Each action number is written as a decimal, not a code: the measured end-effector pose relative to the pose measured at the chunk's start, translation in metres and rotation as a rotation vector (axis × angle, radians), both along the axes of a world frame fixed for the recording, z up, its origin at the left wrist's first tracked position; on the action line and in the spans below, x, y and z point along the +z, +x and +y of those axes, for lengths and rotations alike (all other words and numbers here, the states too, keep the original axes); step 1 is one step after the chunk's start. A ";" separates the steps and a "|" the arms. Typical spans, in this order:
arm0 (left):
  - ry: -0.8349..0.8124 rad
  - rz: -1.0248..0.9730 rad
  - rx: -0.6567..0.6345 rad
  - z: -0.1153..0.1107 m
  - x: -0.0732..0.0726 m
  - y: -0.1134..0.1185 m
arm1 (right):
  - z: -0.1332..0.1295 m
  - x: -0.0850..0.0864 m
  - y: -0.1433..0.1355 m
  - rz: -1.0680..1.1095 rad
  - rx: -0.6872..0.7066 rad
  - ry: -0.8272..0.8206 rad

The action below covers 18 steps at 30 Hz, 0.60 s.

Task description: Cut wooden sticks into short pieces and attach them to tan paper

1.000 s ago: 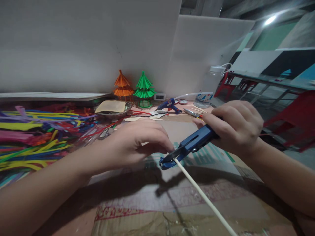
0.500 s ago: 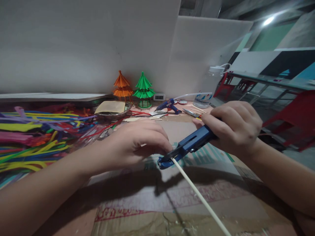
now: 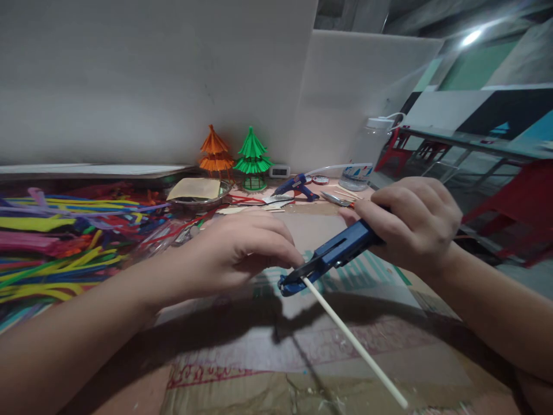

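Stick (image 3: 355,341) in blue tool (image 3: 345,244), right fingers (image 3: 404,208) gripping tool — left fingers (image 3: 276,248) near stick, hold unclear

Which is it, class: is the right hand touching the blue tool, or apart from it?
Touching: the head view shows the right hand closed around one end of the blue tool, with no gap between them.

The pliers (image 3: 345,245) are dark blue; the stick (image 3: 354,341) is pale cream; one tree (image 3: 212,157) is orange, the other tree (image 3: 252,158) bright green; the glue gun (image 3: 290,184) is blue; the strips (image 3: 52,253) mix yellow, pink, purple, blue and green; the brown cardboard (image 3: 224,400) carries red loops and teal print.
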<state>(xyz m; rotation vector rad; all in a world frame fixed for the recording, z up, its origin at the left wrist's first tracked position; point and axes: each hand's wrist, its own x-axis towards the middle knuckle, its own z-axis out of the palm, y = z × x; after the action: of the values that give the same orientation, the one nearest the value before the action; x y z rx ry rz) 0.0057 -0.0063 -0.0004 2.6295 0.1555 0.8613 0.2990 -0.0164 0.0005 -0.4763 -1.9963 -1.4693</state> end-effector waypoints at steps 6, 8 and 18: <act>0.013 -0.009 0.000 0.001 0.000 0.000 | 0.000 0.002 -0.001 -0.012 -0.002 0.020; 0.017 -0.005 0.001 0.002 0.000 -0.001 | 0.000 0.002 0.000 -0.010 0.005 0.025; 0.036 0.016 0.013 0.005 -0.006 -0.003 | 0.001 -0.001 0.000 0.004 -0.022 -0.060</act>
<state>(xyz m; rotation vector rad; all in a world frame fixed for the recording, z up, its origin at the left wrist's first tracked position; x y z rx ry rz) 0.0024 -0.0017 -0.0063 2.6724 0.1635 0.8555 0.2994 -0.0154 -0.0009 -0.5281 -2.0431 -1.4235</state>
